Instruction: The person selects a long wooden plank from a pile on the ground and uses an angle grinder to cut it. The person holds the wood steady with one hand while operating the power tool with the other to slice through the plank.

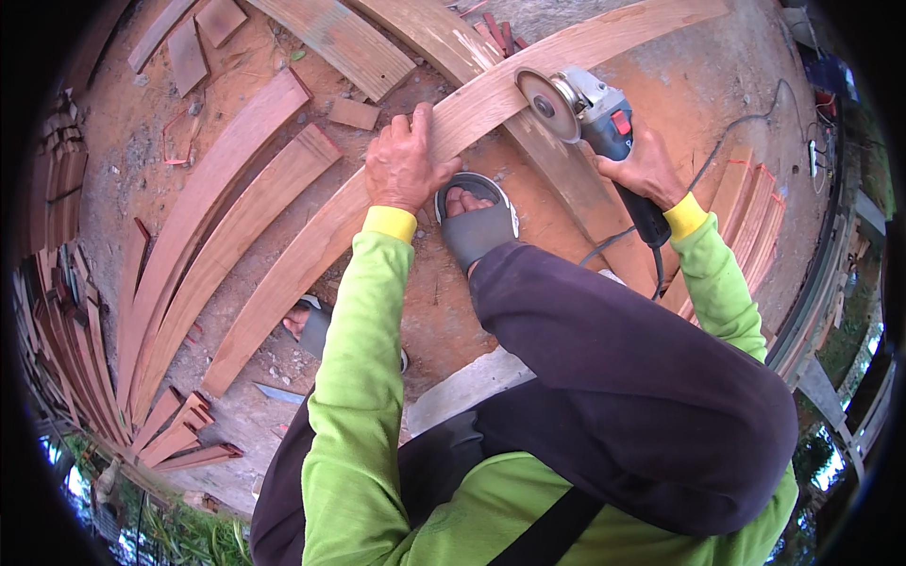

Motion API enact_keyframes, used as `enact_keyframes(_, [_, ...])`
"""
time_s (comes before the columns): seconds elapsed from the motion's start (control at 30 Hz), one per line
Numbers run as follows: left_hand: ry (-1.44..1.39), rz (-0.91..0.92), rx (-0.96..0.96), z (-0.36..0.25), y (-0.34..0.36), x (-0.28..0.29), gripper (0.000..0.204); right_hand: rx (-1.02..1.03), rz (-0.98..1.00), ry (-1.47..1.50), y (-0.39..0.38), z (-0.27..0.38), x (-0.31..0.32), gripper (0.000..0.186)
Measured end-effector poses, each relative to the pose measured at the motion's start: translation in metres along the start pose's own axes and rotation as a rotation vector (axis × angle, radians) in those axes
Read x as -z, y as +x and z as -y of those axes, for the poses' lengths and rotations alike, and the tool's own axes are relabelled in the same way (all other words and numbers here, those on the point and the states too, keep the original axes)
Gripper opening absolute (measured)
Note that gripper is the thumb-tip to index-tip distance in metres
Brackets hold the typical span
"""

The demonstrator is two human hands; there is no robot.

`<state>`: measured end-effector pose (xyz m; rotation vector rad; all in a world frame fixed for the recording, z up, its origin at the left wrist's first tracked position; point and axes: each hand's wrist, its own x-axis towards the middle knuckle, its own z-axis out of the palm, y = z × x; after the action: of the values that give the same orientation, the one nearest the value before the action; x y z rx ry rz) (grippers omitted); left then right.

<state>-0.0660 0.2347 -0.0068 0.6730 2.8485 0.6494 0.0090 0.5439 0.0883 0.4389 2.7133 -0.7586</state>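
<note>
A long wooden board (491, 101) runs diagonally from the lower left to the upper right. My left hand (404, 162) grips it near its middle, with fingers closed over the top and the thumb along the near edge. In my right hand (647, 170) is a blue and grey angle grinder (604, 121) with a red switch, held by its body. Its round disc (548, 106) stands at the board's near edge; whether they touch I cannot tell. A thick wooden beam (571, 174) crosses underneath the board.
My sandalled foot (477, 222) is close below the board. The grinder's cord (717, 151) loops off to the right. Curved boards (217, 179) lie at left, beside stacked offcuts (179, 429). More boards (750, 212) are bundled at right. A short wood block (354, 114) sits on the dirt.
</note>
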Motion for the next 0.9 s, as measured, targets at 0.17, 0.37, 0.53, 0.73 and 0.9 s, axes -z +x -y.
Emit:
enact_keyframes(0.17, [-0.003,-0.001,0.001,0.000,0.000,0.000,0.083,-0.002,-0.015,-0.053,0.001,-0.003,-0.001,0.064])
enact_keyframes(0.37, [-0.008,-0.007,-0.002,0.001,0.000,-0.002,0.083,-0.015,-0.008,-0.053,0.002,-0.001,-0.001,0.063])
enact_keyframes(0.53, [-0.001,-0.006,-0.005,0.001,0.000,-0.002,0.084,-0.019,0.017,-0.040,0.004,-0.005,-0.003,0.060])
enact_keyframes(0.73, [0.004,0.009,0.005,0.002,-0.001,-0.001,0.086,-0.002,-0.017,0.004,0.004,-0.001,-0.004,0.059])
enact_keyframes(0.9, [-0.006,-0.002,0.010,0.000,0.000,-0.003,0.084,0.004,-0.007,-0.014,0.004,0.003,0.000,0.061])
